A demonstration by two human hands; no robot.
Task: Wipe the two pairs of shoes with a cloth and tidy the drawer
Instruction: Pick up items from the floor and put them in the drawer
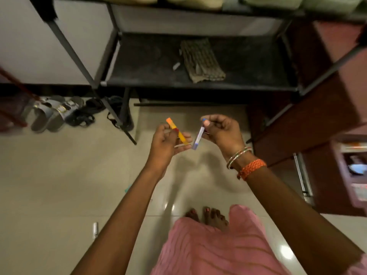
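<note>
My left hand (166, 142) grips a small orange and yellow tube (177, 132) above the tiled floor. My right hand (222, 130) pinches a small white tube with blue ends (198, 136), and the two tubes almost touch between my hands. A folded brown-grey cloth (201, 60) lies on the black lower shelf (149, 62) of the rack ahead. One pair of silver sandals (51, 113) and one pair of black sandals (89, 112) sit on the floor at the left. An open drawer (355, 169) shows at the right edge.
Dark wooden furniture (317, 108) stands at the right, close to the rack's metal legs (125, 112). A small white stick (175, 66) lies by the cloth. Another white item (95, 230) lies on the floor near my left arm. My bare feet (208, 215) stand below.
</note>
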